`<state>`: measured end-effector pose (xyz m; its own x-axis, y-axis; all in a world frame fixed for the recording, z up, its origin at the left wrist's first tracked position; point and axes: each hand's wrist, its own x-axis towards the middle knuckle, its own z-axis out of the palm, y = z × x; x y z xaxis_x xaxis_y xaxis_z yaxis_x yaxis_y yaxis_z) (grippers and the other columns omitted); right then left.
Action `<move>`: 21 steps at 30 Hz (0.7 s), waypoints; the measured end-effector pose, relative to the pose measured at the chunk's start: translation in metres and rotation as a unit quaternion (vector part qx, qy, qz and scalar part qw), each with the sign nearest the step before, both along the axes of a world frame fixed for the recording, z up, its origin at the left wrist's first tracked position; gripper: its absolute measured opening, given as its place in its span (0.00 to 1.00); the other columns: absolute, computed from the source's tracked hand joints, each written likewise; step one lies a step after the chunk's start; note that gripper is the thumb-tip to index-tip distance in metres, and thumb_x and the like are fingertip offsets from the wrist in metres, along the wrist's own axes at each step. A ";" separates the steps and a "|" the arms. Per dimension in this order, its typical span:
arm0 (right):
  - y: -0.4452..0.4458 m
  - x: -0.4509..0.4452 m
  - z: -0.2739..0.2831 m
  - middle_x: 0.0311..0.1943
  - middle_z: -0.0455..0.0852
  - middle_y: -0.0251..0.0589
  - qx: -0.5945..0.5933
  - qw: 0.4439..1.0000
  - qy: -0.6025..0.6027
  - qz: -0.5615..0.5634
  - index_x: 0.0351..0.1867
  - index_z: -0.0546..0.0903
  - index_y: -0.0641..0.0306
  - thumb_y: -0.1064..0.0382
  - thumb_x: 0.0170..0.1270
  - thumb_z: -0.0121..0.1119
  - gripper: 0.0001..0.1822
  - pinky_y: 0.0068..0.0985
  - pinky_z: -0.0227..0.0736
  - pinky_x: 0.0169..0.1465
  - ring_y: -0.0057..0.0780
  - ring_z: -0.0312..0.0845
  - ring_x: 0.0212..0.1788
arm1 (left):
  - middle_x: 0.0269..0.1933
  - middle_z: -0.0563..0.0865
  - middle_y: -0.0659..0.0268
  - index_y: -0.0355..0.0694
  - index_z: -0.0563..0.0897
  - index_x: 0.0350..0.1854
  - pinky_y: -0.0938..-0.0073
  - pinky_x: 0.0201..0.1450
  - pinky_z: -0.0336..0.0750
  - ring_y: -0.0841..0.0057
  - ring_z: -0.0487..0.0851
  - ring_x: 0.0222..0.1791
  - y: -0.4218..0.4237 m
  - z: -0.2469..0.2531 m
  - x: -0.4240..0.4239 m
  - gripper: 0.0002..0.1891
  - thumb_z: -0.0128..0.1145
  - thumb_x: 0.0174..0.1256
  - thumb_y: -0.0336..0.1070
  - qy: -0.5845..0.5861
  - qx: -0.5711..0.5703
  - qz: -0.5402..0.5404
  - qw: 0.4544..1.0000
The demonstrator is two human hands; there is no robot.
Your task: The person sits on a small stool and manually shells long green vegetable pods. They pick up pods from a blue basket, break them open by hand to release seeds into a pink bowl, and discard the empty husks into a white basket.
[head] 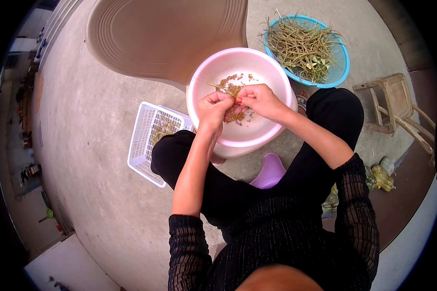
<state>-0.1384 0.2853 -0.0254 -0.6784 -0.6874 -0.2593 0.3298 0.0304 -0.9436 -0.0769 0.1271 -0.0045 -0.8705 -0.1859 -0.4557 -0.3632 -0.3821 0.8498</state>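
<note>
Over a pink-rimmed basin (240, 143), my left hand (215, 105) pinches a thin dried bean pod (218, 86) whose stalk end points up and to the left. My right hand (256, 98) meets it at the fingertips, closed on the pod's near part, which the fingers mostly hide. Small brown-yellow beans (235, 117) lie in the basin beneath both hands. A blue basket (344, 67) piled with long dried pods (302, 43) stands on the floor at the upper right. To the left, a white plastic basket (135, 154) contains some pods or husks (164, 129).
The basin rests on a beige plastic support, beside a large beige molded piece (160, 36). A wooden stool (398, 98) stands at the right, with squashes (383, 178) below it. Part of a purple plastic seat (271, 171) shows between my legs.
</note>
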 end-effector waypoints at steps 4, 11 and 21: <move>-0.002 -0.001 0.008 0.28 0.81 0.35 -0.059 0.990 -0.122 0.030 0.36 0.78 0.67 0.57 0.70 0.54 0.13 0.18 0.72 0.36 0.21 0.78 0.31 | 0.23 0.82 0.63 0.35 0.79 0.26 0.86 0.16 0.62 0.86 0.72 0.15 -0.003 0.001 -0.001 0.02 0.60 0.56 0.23 -0.007 0.027 0.000 1.000; -0.006 0.002 0.004 0.23 0.73 0.28 -0.025 0.992 -0.116 0.040 0.34 0.76 0.63 0.51 0.73 0.48 0.17 0.16 0.64 0.28 0.15 0.66 0.24 | 0.22 0.81 0.65 0.36 0.79 0.26 0.85 0.16 0.55 0.88 0.67 0.14 0.001 0.004 -0.001 0.04 0.58 0.56 0.22 0.003 0.024 -0.030 0.999; -0.009 0.009 -0.002 0.23 0.80 0.37 0.095 0.990 0.104 -0.020 0.32 0.77 0.68 0.59 0.74 0.43 0.16 0.22 0.72 0.30 0.21 0.75 0.24 | 0.25 0.83 0.60 0.35 0.78 0.26 0.86 0.16 0.57 0.87 0.67 0.15 0.004 0.002 -0.001 0.03 0.57 0.56 0.24 -0.024 0.028 -0.030 0.999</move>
